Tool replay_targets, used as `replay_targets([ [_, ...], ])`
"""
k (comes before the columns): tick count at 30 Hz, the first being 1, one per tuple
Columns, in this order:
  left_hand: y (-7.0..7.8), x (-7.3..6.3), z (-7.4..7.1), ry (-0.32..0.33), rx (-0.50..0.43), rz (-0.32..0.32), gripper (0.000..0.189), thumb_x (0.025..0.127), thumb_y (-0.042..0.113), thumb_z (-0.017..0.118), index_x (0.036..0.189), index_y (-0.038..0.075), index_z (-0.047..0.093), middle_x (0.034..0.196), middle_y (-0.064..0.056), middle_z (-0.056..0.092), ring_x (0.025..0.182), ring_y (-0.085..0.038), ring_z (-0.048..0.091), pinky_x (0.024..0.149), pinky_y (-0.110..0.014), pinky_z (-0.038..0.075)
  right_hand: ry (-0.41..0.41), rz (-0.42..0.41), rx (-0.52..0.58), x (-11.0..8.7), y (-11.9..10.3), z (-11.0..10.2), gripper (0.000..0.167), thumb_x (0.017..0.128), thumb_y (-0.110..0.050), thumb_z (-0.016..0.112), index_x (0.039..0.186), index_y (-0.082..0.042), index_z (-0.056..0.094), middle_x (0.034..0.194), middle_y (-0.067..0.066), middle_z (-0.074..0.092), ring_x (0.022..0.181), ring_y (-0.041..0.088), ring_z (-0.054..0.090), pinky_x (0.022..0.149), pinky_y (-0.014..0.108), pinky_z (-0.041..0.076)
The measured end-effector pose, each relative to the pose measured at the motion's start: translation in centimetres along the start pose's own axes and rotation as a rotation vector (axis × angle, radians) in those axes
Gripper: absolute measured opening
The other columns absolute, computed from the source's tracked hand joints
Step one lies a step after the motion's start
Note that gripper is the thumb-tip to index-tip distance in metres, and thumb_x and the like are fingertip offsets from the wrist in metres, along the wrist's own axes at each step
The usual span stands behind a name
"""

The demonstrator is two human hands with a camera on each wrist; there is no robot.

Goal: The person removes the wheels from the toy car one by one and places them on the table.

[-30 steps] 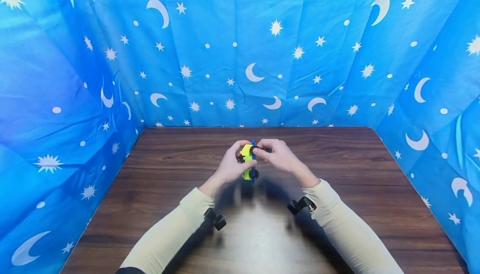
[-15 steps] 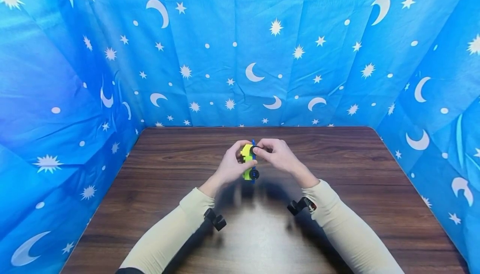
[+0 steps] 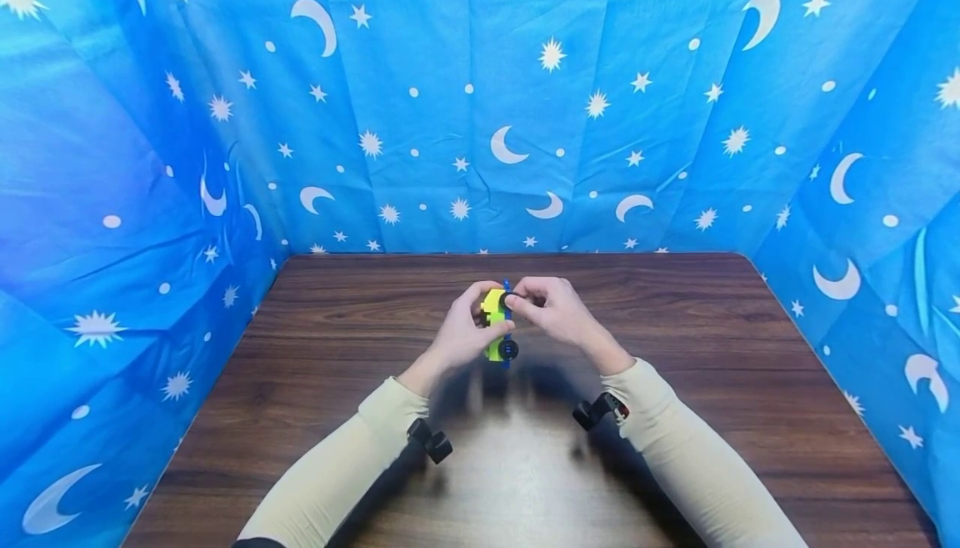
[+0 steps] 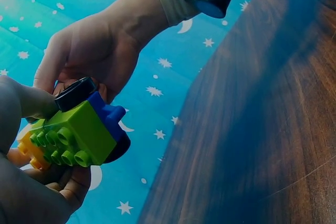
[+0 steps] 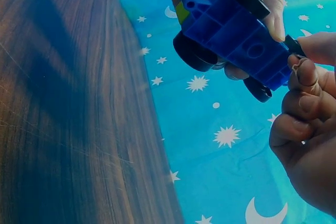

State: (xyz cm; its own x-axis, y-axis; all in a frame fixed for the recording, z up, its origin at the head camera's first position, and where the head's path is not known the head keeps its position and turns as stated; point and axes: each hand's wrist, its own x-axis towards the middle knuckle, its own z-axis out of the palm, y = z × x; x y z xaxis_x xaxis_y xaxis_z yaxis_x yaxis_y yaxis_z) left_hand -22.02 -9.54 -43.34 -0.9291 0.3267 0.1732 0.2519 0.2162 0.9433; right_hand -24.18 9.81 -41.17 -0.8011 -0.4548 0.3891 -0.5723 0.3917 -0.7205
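Currently, left hand (image 3: 460,331): clamped around green, yellow and blue plastic toy car (image 4: 88,125)
Right hand (image 3: 561,313): pinching far-right round black wheel (image 3: 505,301)
Handling: brace car, keep wheel square

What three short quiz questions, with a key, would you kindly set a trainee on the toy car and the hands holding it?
1. What colour is the underside of the toy car? a) red b) blue c) white
2. True or false: it stands on the table.
3. Complete: the person's ____ hand pinches a black wheel near the car's yellow end.

Key: 1. b. 2. False; it is held above the table. 3. The right hand.
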Motion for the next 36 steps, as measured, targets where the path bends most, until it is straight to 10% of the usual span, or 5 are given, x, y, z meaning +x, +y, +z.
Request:
replay_targets([
  [36, -0.3, 0.3, 0.1, 0.011, -0.003, 0.009, 0.052, 0.088, 0.008, 0.071, 0.134, 0.01, 0.048, 0.113, -0.014, 0.06, 0.091, -0.018, 0.062, 0.077, -0.029, 0.056, 0.063, -0.045, 0.082, -0.4, -2.5, -0.1, 0.014, 0.092, -0.005, 0.065, 0.079, -0.001, 0.065, 0.062, 0.0, 0.049, 0.053, 0.004, 0.041, 0.047, 0.02, 0.032],
])
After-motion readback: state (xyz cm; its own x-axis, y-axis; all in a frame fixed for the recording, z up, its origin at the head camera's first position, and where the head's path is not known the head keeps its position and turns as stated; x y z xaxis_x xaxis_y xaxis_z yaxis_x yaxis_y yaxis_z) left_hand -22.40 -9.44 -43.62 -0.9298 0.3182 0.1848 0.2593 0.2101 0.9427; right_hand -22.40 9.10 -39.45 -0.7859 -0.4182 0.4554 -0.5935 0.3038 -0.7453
